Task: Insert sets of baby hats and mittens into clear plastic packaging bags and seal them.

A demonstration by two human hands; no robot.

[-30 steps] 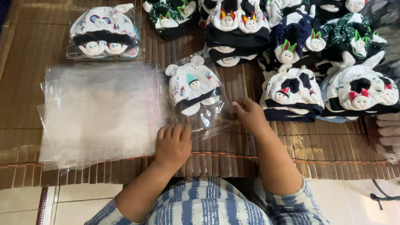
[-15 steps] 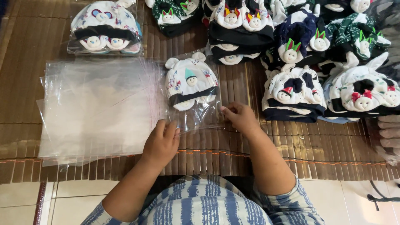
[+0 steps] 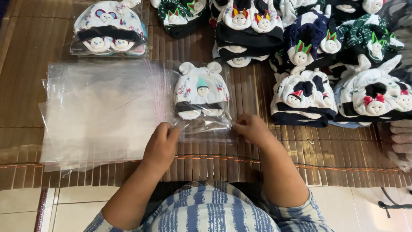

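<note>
— Clear plastic is what both hands are on: a see-through bag (image 3: 201,101) with a small white eared cap inside it, lying on the brown slatted mat (image 3: 326,146).

— What has changed?

— Half a second ago the left hand (image 3: 161,144) lay flatter, lower on the mat; now its fingers are closed on the bag's lower left corner. The right hand (image 3: 249,127) pinches the lower right corner. Judging by that, the open end is being folded or pressed shut.

— And the other packages?

— A stack of empty clear bags (image 3: 101,111) lies fanned out just left, its edge under the held one. Up at the top left sits one finished pack (image 3: 109,28), a rectangle with white and dark caps. To the right, loose cap piles (image 3: 304,92) in white, navy and green crowd together.
</note>
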